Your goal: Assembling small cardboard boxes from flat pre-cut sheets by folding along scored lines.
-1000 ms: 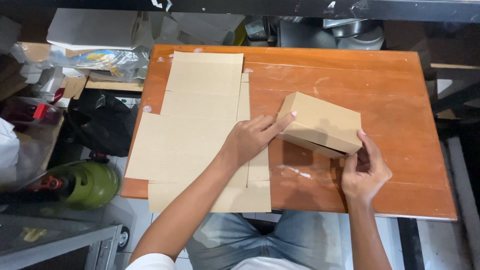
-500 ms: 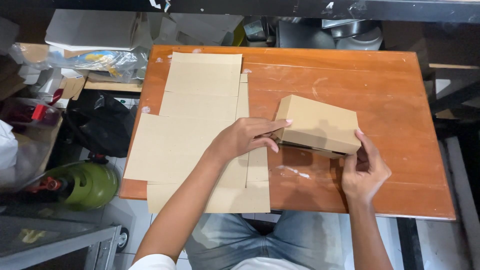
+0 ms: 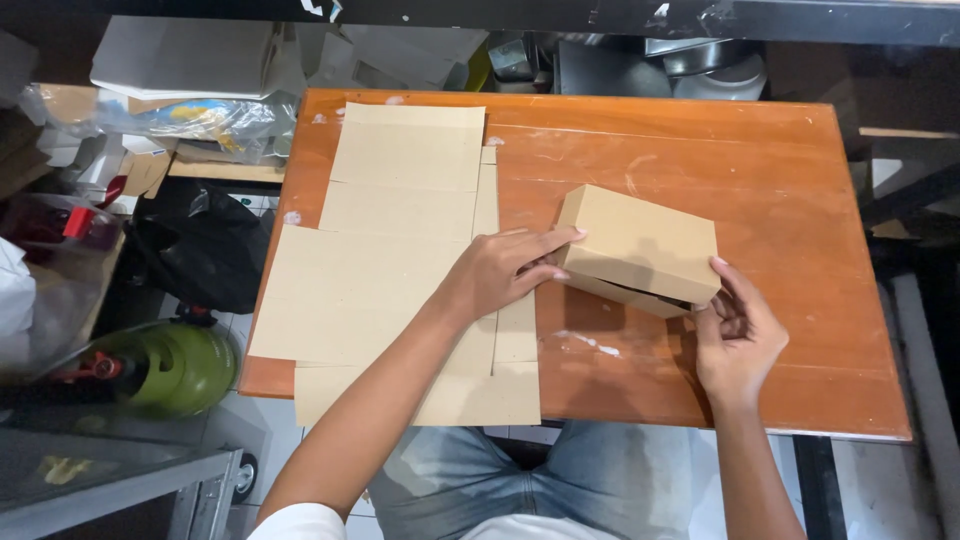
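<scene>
On the right half of the orange-brown wooden table [image 3: 800,200] sits a small brown cardboard box [image 3: 640,245], already folded into shape and turned at an angle. The left hand [image 3: 500,275] lies with fingers stretched flat against the box's left end, probably to keep it from sliding. The right hand [image 3: 735,335] comes from the near side, half curled, its fingertips touching the near right corner of the box, where a dark gap shows under the lid; it seems to steady or press this edge rather than grip it. Neither hand closes fully around anything.

To the left of the box, a stack of flat cardboard sheets [image 3: 400,240] covers the left part of the table, cut in a stepped outline and plain brown, no print visible. Beyond the far left corner lies a clear plastic bag [image 3: 200,120] with something blue and yellow inside, and a white box [image 3: 180,55] behind it. Down on the floor at the left stands a green gas cylinder [image 3: 185,365], beside a black bag [image 3: 200,250].
</scene>
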